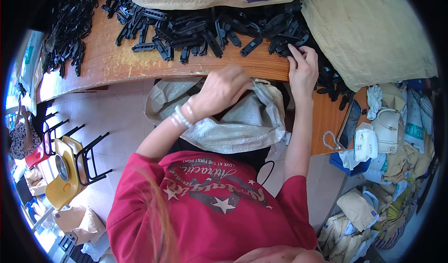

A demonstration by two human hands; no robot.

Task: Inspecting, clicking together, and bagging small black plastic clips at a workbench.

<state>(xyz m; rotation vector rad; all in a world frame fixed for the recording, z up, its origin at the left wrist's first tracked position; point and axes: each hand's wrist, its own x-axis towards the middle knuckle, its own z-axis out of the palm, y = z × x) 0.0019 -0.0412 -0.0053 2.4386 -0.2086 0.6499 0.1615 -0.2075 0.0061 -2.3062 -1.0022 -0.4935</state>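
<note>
Over the mouth of a whitish woven sack (pixel 233 132) in my lap is my left hand (pixel 223 91), smeared by motion, so whether its fingers hold anything does not show. At the table's front edge, the thumb and forefinger of my right hand (pixel 303 67) close on a small black plastic piece (pixel 283 49). More black plastic pieces (pixel 186 31), slender and slotted, lie in a loose heap along the wooden table (pixel 109 60). The sack's opening gapes below the table edge; its inside is mostly hidden.
Large tan sacks (pixel 368 34) stand at the back and right of the table. Another dark heap of pieces (pixel 70 24) lies far left. A phone (pixel 349 125), bead bracelet (pixel 330 140) and tissue pack (pixel 365 144) are at right. Yellow chairs (pixel 63 188) stand left.
</note>
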